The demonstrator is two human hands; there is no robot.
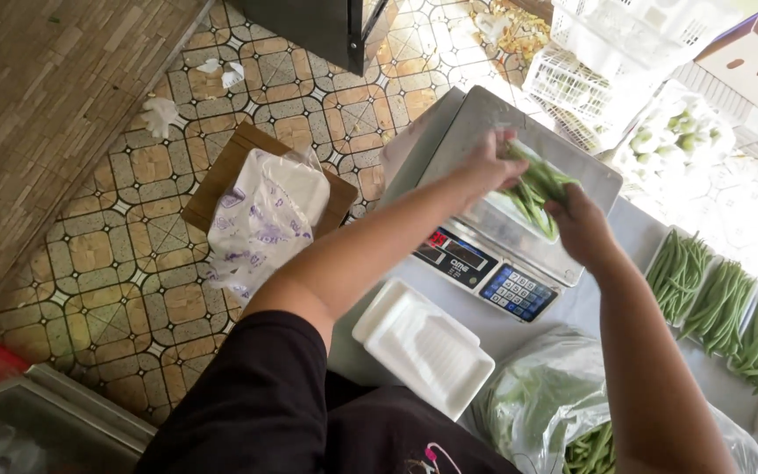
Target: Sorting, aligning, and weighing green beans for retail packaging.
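We had both hands over the scale (519,149). Our left hand (489,162) was curled around one end of a bunch of beans (539,186), and our right hand (579,226) closed on the other end, so the bunch sat between our palms, just above a white tray (504,211) resting on the scale's pan. Whether the beans already touched that tray we could not tell; our fingers hid the contact.

The risks, as we judged them, came mostly from the loose bunch. The beans were long and thin and held only by pressure at the ends, so a slack grip could have let a few slide out and drop onto the pan or off the counter (642,233) to the tiled floor (125,228). The tray looked light and sat toward the front of the pan; a sideways push from either hand could have shifted it or tipped it off the edge. Pressing down with our wrists would also have spoiled the reading on the display (454,256).

Near our body lay a stack of spare trays (423,347) and an open bag of beans (554,404); our right forearm crossed above that bag, and a careless pull back could have dragged it. Three filled trays (721,307) lay well apart to the right, out of harm's way.
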